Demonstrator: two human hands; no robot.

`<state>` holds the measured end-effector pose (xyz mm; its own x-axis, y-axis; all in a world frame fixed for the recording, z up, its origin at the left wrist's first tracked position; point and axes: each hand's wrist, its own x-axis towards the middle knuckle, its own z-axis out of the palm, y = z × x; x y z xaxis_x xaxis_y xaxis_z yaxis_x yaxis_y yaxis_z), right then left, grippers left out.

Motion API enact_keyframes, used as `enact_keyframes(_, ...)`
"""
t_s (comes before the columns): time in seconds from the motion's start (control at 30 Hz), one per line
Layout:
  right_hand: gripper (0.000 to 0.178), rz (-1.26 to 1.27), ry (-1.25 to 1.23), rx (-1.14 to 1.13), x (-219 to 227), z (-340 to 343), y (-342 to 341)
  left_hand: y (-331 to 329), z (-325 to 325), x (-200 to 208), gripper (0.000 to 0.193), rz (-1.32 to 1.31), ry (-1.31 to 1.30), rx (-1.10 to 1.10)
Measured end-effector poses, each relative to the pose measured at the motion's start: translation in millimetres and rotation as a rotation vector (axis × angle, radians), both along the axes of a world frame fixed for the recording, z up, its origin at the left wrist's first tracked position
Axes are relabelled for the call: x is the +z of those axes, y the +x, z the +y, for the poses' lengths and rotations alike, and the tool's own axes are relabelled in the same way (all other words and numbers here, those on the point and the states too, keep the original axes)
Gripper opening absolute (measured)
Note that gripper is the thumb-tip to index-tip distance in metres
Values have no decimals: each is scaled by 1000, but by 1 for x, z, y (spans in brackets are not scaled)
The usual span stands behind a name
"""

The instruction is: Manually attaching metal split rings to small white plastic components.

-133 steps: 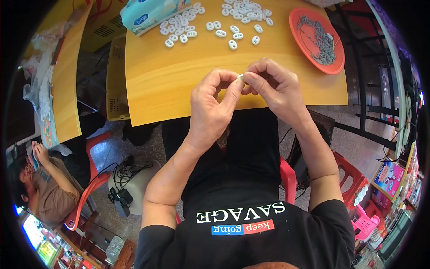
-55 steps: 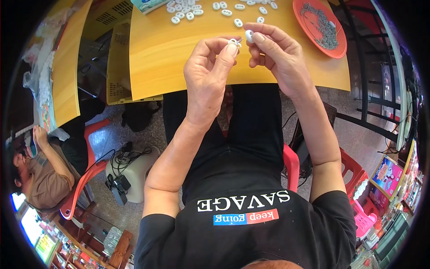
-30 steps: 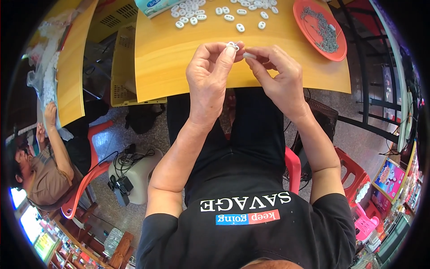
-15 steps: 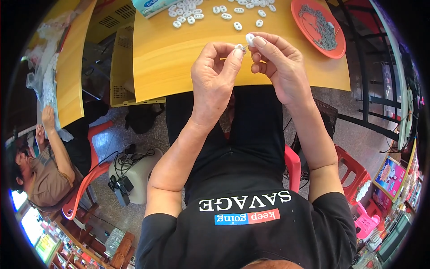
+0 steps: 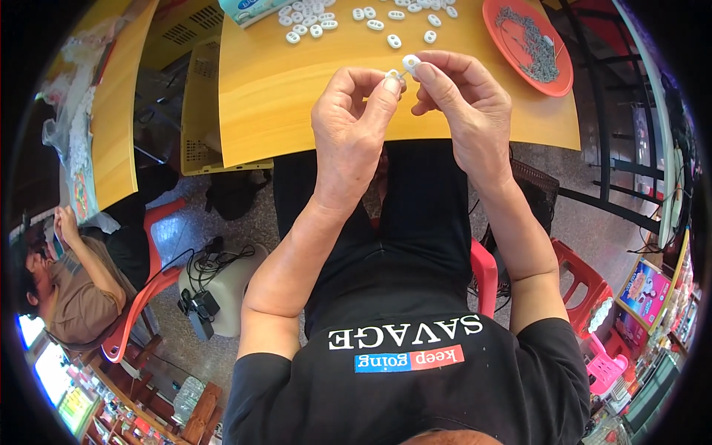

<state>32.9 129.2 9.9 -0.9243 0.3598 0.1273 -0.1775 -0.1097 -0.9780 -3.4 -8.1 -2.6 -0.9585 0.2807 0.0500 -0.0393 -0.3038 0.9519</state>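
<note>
White pieces [image 5: 411, 64] are pinched in both hands [image 5: 354, 133] — black shirt [image 5: 445, 400] bears lettering [image 5: 406, 334].

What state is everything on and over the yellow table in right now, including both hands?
Left hand: pinching a small white piece, mostly covered
Right hand: pinching a white oval piece, hole visible
Loose white oval two-hole pieces: some scattered, some clustered
Red round plate: holding small grey parts
Small grey parts: spread in a loose heap
Light-blue package: partly out of frame; open or sealed, unclear

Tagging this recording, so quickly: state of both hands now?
Left hand: closed, pinching a small white piece.
Right hand: closed, pinching a white holed piece.
</note>
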Motion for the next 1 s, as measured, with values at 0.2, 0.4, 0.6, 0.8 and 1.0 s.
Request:
enact_keyframes(0.2,21,18,27,-15,0,-5,0,3,0,4,12,-33,27,-5)
enact_keyframes(0.4,22,37,157,17,-1,-4,0,2,-3,2,12,-49,11,-11)
enact_keyframes(0.6,22,44,189,47,0,-2,0,3,-1,3,13,-63,7,-2)
enact_keyframes(0.8,17,51,70,44,-6,-11,1,2,0,1,13,-81,35,-16)
enact_keyframes(1.0,19,19,9,54,-9,-9,0,-1,-2,-7,13,-51,-4,-40)
